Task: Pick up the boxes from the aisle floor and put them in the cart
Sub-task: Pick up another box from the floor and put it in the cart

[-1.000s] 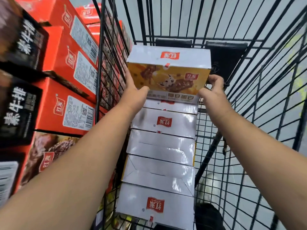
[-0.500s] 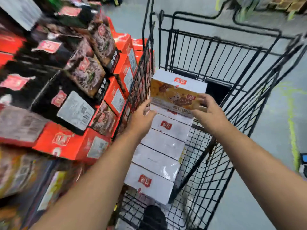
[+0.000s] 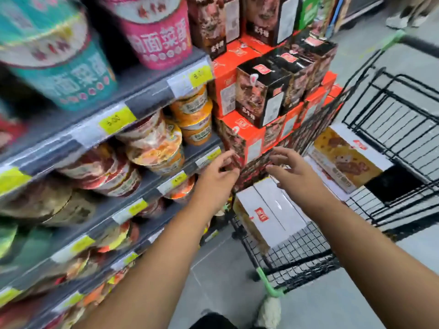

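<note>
Left of the cart [image 3: 297,255], a shelf [image 3: 147,91] carries noodle bowls. A stack of orange and black boxes [image 3: 261,96] stands just beside the cart's left wire wall; I cannot tell whether it touches the wire.

I read the left hand [image 3: 213,179] just outside the cart's near-left corner, its fingers loosely spread and holding nothing. The right hand [image 3: 294,176] hovers over the cart's left side, its fingers [image 3: 283,153] likewise spread and empty.

Below the right hand, inside the cart along its left wall, lies a row of white-topped boxes [image 3: 268,210]. At the cart's far end a yellow box [image 3: 344,160] rests on top of that row. No box shows on the floor [image 3: 213,269] beside the cart.

Hazards, as I judge them:
1. The yellow box sits on the upper layer with open cart space to its right. A jolt to the cart could slide it off the row.
2. The left forearm passes near the stack. A wide sweep could dislodge a box there.
3. The view left of the cart is blurred. I would confirm the next box's position before reaching.
</note>
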### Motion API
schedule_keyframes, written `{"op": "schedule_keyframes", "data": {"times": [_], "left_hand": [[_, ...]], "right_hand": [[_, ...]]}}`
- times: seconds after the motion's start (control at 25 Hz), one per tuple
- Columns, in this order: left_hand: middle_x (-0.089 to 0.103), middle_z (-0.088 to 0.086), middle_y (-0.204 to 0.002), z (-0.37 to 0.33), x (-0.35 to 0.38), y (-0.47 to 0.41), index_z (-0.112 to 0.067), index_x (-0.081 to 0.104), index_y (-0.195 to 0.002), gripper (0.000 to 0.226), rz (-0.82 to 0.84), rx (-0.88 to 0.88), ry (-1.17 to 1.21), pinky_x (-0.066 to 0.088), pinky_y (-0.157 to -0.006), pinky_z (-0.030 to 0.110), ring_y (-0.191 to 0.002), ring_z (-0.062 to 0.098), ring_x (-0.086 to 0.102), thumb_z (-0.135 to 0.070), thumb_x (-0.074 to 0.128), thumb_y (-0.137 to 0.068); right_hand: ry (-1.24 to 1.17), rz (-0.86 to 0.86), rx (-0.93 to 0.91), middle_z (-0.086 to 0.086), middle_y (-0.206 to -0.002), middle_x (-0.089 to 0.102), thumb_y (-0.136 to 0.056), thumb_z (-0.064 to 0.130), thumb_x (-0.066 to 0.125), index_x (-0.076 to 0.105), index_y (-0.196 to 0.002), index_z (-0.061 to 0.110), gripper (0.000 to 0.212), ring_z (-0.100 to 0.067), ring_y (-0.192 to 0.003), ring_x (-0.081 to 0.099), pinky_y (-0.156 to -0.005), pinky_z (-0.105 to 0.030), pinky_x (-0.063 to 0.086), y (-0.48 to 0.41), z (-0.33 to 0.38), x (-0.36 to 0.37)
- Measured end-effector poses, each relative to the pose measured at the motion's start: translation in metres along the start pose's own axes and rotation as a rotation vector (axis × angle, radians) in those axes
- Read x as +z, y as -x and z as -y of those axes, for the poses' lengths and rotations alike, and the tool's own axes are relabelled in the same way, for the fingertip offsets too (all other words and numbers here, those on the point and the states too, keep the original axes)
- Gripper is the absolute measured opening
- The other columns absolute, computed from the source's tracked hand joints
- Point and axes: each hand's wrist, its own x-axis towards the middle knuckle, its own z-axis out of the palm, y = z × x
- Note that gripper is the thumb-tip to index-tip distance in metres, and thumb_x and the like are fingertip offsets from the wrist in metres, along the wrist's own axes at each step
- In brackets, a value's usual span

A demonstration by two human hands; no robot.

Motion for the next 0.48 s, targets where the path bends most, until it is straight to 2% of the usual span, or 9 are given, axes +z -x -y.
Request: {"op": "schedule_keyframes", "data": {"times": [0.08, 0.2, 0.36, 0.48], "left_hand": [[0.055, -0.006, -0.131, 0.01, -0.046, 0.034, -0.029, 0.05, -0.137, 0.042, -0.088, 0.0, 0.031, 0.046, -0.069, 0.008, -0.083, -0.01, 0.058, -0.016, 0.055, -0.098], [0.056, -0.007, -0.13, 0.035, -0.115, 0.086, -0.033, 0.052, -0.13, 0.038, -0.228, 0.015, 0.14, 0.049, -0.085, 0.022, -0.093, 0.0, 0.061, -0.015, 0.058, -0.096], [0.057, -0.008, -0.129, 0.081, -0.205, 0.175, -0.035, 0.052, -0.129, 0.04, -0.402, 0.018, 0.172, 0.048, -0.085, 0.022, -0.077, -0.013, 0.061, -0.016, 0.06, -0.095], [0.055, -0.001, -0.135, 0.12, -0.279, 0.261, -0.034, 0.05, -0.129, 0.041, -0.541, -0.007, 0.205, 0.047, -0.078, 0.017, -0.066, -0.016, 0.056, -0.013, 0.059, -0.095]], "right_hand": [[-0.023, 0.116, -0.046, 0.004, -0.119, 0.057, -0.093, 0.016, 0.061, 0.051, -0.125, 0.027, 0.035, -0.009, -0.096, 0.058, -0.077, -0.022, 0.047, 0.021, 0.025, 0.048], [-0.015, 0.286, -0.114, 0.011, -0.109, 0.059, -0.093, 0.011, 0.06, 0.052, -0.12, 0.028, 0.033, -0.006, -0.089, 0.058, -0.074, -0.019, 0.048, 0.057, 0.051, 0.128], [0.078, 0.478, -0.194, 0.005, -0.124, 0.056, -0.093, 0.015, 0.061, 0.049, -0.123, 0.031, 0.036, -0.009, -0.094, 0.058, -0.076, -0.017, 0.046, 0.115, 0.069, 0.234], [0.097, 0.616, -0.253, 0.004, -0.125, 0.056, -0.092, 0.013, 0.061, 0.048, -0.124, 0.03, 0.038, 0.001, -0.079, 0.059, -0.073, -0.012, 0.046, 0.178, 0.08, 0.322]]}}
